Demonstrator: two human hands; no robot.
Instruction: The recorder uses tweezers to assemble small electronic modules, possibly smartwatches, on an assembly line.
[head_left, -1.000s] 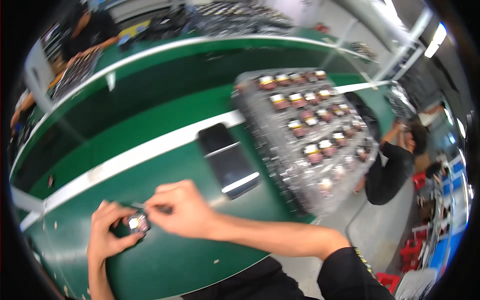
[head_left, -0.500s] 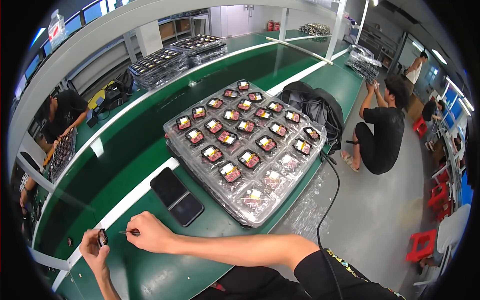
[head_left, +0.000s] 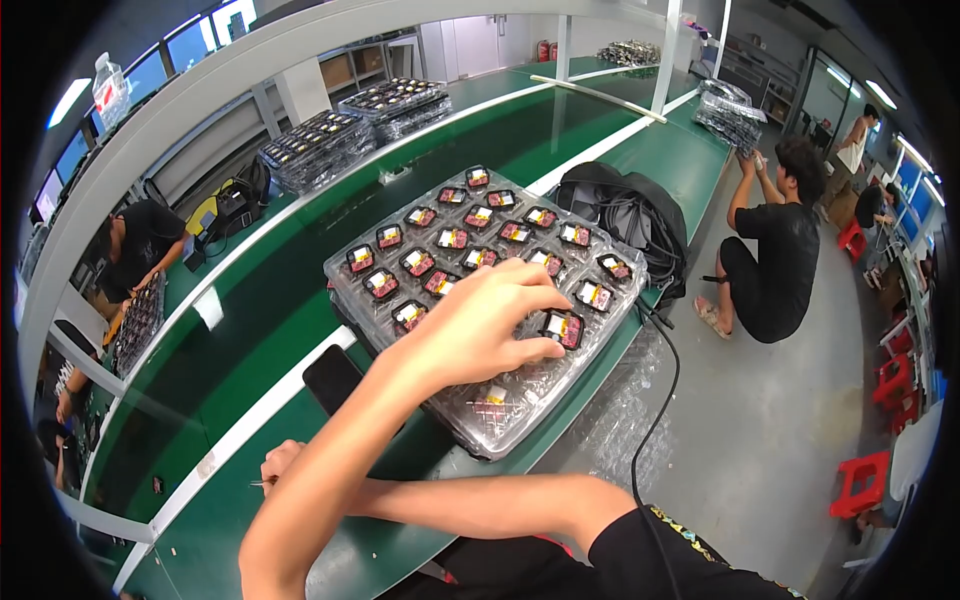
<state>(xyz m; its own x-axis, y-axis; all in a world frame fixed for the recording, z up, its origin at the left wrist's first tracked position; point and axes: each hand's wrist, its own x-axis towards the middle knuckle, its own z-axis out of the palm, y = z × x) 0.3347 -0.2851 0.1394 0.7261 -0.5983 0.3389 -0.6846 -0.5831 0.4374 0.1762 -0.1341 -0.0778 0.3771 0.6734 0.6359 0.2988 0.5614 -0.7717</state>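
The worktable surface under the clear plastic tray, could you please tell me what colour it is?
Dark green worktable surface with a white stripe, clearest in the head view.

The left hand covers several pockets of the clear plastic tray, so what its fingertips touch cannot be told. The left forearm hides most of the right hand and part of the black phone; the right grip stays unclear
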